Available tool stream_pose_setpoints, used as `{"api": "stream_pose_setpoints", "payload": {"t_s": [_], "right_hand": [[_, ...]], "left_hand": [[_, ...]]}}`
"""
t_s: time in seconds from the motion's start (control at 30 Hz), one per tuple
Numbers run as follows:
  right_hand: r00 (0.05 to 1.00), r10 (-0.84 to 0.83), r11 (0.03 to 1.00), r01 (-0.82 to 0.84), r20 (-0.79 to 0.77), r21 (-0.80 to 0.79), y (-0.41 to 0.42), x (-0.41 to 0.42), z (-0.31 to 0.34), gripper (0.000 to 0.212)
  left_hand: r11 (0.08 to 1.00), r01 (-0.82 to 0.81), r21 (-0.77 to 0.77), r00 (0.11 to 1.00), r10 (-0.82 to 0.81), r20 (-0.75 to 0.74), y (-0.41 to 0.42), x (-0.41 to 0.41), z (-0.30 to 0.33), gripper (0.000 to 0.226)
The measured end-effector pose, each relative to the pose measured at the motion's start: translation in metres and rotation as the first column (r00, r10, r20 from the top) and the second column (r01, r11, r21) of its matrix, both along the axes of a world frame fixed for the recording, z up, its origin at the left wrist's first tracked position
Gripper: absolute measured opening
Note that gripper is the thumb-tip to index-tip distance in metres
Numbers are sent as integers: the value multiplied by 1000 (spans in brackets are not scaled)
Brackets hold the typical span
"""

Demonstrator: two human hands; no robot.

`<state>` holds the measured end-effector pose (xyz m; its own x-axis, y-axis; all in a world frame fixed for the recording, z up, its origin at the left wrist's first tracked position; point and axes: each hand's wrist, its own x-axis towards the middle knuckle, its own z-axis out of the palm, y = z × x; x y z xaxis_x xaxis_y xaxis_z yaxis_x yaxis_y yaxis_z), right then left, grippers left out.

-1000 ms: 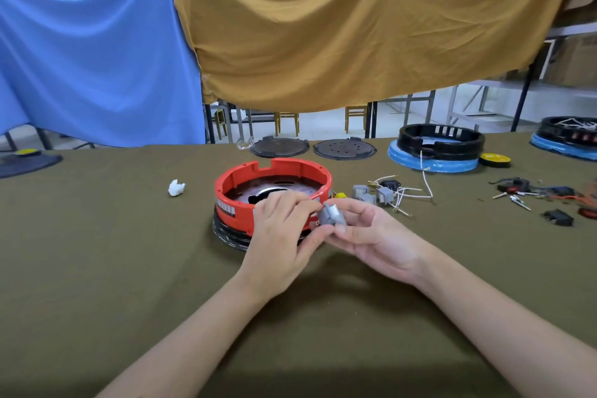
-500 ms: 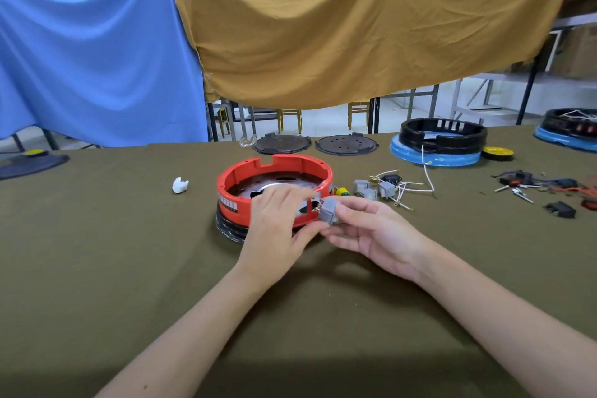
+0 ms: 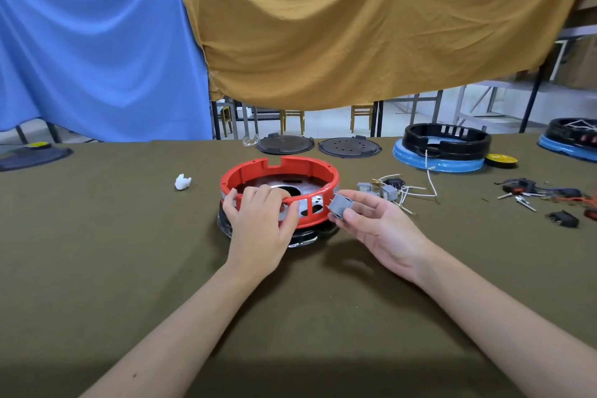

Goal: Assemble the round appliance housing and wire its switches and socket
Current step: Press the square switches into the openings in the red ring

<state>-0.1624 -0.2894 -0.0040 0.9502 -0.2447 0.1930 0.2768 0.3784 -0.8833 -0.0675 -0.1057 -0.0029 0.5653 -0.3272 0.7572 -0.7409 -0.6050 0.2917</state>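
We count one red round housing (image 3: 279,191) sitting on a black base near the middle of the olive table (image 3: 97,268), and our left hand (image 3: 258,223) grips its near rim, fingers curled over the edge and thumb against the outer wall. Our right hand (image 3: 371,220) pinches one grey switch (image 3: 340,206) between thumb and fingers, just beside the housing's right wall, close to the cut-out windows there; we cannot tell whether it touches the wall. Two more grey switches (image 3: 389,192) lie to the right among a tangle of white wires (image 3: 416,194), near but apart from the housing. At the far edge lie two dark round plates (image 3: 285,145), side by side, and further right two black rings on blue bases (image 3: 442,152), the second cut off by the frame. One yellow tape roll (image 3: 501,159) sits beside the nearer ring. One small white scrap (image 3: 183,181) lies left of the housing. Small black parts (image 3: 563,218) and connectors are scattered at the right edge. Bare cloth spreads wide on the left and in front of us.
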Motion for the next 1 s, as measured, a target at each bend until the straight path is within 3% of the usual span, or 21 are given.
{"api": "stream_pose_setpoints", "payload": {"t_s": [0.43, 0.9, 1.0], "right_hand": [[976, -212, 882, 211, 47, -421, 12, -6, 4, 31], [956, -258, 791, 292, 139, -538, 15, -2, 1, 27], [964, -228, 828, 266, 138, -493, 15, -2, 1, 23]], "left_hand": [[990, 101, 95, 988, -110, 104, 1, 1, -1, 21], [989, 132, 64, 984, -139, 114, 0, 2, -4, 19], [989, 136, 56, 984, -142, 111, 0, 3, -3, 19]]}}
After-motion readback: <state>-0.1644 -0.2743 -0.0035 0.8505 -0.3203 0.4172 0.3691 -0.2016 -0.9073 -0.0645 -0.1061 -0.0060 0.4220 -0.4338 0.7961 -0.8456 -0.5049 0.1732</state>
